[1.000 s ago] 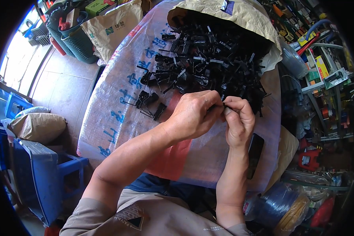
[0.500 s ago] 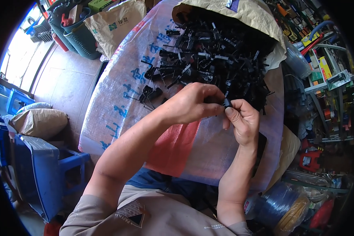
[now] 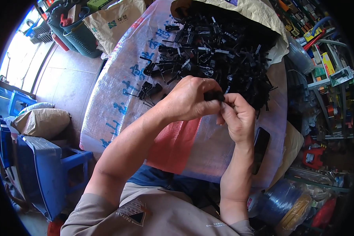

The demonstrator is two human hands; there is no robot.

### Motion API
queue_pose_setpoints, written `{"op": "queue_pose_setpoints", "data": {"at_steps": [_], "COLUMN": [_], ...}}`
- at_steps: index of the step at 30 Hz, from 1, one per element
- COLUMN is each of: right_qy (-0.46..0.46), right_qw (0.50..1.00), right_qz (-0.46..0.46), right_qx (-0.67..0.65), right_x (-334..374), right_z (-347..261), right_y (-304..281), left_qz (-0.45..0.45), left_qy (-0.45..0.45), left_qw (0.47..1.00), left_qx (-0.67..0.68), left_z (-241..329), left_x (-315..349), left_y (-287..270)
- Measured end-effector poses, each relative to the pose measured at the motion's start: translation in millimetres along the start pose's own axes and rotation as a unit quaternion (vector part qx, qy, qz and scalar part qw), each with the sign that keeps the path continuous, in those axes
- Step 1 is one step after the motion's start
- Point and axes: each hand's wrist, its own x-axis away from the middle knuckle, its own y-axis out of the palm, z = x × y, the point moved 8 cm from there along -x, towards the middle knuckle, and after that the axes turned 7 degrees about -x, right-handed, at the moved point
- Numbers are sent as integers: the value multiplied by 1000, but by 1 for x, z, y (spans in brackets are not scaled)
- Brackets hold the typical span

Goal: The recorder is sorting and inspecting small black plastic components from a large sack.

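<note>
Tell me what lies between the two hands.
In the head view, a small black part sits between the left hand and the right hand, partly hidden.

Daylight glare upper left; black parts [image 3: 203, 70] sunk in shadow; edges curved.

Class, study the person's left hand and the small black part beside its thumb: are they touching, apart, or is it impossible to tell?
Touching. The head view shows the left hand closed about the small black part, no gap between them.
</note>
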Motion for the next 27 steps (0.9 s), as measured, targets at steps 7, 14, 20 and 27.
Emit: {"op": "queue_pose_setpoints", "data": {"at_steps": [7,14,20,27], "right_qy": [73,-143,-255,-292], "right_qw": [955,944,907,902], "right_qz": [-37,6,28,62], "right_qx": [287,297,334,312], "right_x": [2,0,7,11], "right_z": [27,-17,-36,-41], "right_y": [-5,10,16,14], "left_qz": [61,83,82,15], "left_qy": [-115,-112,-171,-180], "left_qw": [818,866,878,981], "left_qx": [560,480,440,65], "left_z": [-35,-42,-46,-26], "left_x": [-3,-3,4,7], "left_y": [-17,-23,-31,-31]}}
